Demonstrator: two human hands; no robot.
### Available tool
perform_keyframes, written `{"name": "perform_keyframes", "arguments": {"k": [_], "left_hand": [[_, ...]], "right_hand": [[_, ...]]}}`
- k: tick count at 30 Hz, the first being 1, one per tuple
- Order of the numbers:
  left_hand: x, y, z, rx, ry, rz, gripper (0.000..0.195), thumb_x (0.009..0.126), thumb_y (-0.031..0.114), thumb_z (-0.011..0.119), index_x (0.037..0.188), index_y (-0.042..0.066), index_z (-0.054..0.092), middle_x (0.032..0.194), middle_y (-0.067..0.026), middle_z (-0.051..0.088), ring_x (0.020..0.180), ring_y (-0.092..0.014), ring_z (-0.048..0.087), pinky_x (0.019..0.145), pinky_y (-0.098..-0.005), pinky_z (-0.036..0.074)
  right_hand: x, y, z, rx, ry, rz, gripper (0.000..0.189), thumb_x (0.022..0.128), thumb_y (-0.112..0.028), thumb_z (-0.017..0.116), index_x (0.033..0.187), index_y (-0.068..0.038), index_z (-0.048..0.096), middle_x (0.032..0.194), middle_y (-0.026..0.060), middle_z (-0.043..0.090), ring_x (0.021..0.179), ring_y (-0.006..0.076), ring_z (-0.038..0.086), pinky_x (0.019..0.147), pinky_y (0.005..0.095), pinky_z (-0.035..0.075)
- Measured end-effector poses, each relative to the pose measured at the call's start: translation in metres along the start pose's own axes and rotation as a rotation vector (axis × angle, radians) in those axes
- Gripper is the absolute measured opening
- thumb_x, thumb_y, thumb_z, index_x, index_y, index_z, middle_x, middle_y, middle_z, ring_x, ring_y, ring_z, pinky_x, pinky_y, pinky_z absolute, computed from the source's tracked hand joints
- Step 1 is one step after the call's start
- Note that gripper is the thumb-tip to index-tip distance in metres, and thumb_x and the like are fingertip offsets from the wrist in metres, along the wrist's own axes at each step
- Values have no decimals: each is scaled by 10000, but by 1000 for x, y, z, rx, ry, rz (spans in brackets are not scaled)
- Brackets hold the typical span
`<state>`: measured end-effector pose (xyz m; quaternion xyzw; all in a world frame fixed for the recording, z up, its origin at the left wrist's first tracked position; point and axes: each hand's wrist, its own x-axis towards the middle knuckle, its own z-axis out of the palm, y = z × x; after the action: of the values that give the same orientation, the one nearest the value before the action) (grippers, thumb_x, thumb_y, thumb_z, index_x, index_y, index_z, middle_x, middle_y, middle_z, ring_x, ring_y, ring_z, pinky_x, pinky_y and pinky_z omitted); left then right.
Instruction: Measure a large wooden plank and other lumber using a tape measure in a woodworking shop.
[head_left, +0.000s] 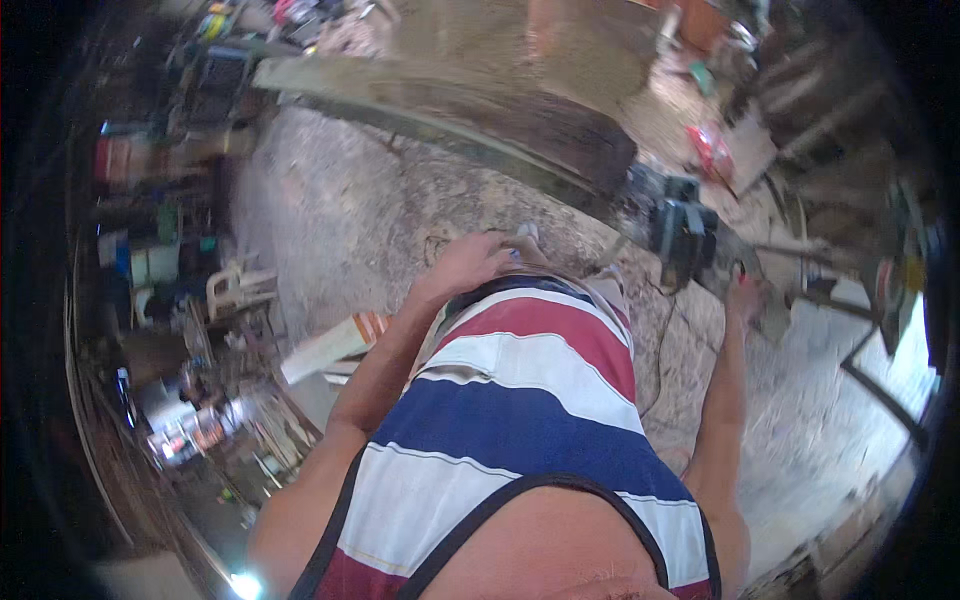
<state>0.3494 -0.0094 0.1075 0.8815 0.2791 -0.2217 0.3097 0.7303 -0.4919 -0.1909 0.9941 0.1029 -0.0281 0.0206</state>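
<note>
My left hand (482, 259) is at the front of my trousers below the striped tank top (517, 405); its fingertips are partly hidden. My right arm reaches forward and right, with my right hand (746, 298) beside a dark machine (681, 225) that looks like a motor or power tool. A small red and black spot shows at its fingers, too blurred to name, so its grip is unclear. The machine stands at the right end of a long wooden bench (450, 139). From the machine a thin cord (662, 360) runs down towards the floor.
Worn concrete floor (330, 202) surrounds me. A plastic chair (236, 289) stands left, near a pale board (326, 349). A red plastic bag (709, 154) lies beyond the machine. Dark metal bars (881, 394) cross the right side. Cluttered shelving (154, 255) lines the left.
</note>
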Motion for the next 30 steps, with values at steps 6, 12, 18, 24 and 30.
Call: {"name": "perform_keyframes", "arguments": {"k": [6, 12, 18, 24, 30], "left_hand": [[4, -93, -39, -563, 500, -393, 619, 979, 436, 660, 1438, 27, 587, 1358, -200, 670, 1209, -327, 662, 1022, -409, 509], [84, -200, -159, -1512, 639, -323, 789, 917, 577, 720, 1486, 91, 469, 1382, -135, 533, 1189, -289, 532, 950, -533, 518], [151, -202, -200, -1657, 719, -350, 759, 856, 590, 785, 1385, 91, 569, 1294, -143, 610, 1191, -314, 577, 890, -587, 560], [142, -221, -171, -1745, 579, -244, 662, 842, 556, 817, 1293, 102, 644, 1289, -93, 618, 1102, -277, 634, 795, -517, 614], [97, -254, -163, -1745, 456, -270, 559, 915, 589, 730, 1268, 158, 677, 1143, -15, 711, 1112, -208, 667, 973, -479, 556]], "right_hand": [[11, -116, -132, 122, 132, 21, 676, 980, -483, 638, 1403, 41, 570, 1394, 277, 594, 1336, 424, 535, 1129, 513, 417], [-64, -391, -353, 654, 143, -766, 791, 862, -440, 804, 1434, 38, 539, 1374, 259, 590, 1310, 424, 535, 1120, 492, 409], [-57, -525, -354, 337, -205, -881, 1093, 697, -500, 886, 1528, 15, 397, 1409, 236, 540, 1277, 422, 527, 1102, 510, 416], [-78, -532, -350, 358, -205, -816, 985, 611, -370, 913, 1426, -24, 482, 1255, 198, 583, 1211, 392, 556, 1047, 497, 440], [-123, -529, -342, 348, -103, -812, 997, 565, -378, 937, 1407, -55, 511, 1245, 177, 590, 1184, 381, 570, 1037, 491, 449]]}}
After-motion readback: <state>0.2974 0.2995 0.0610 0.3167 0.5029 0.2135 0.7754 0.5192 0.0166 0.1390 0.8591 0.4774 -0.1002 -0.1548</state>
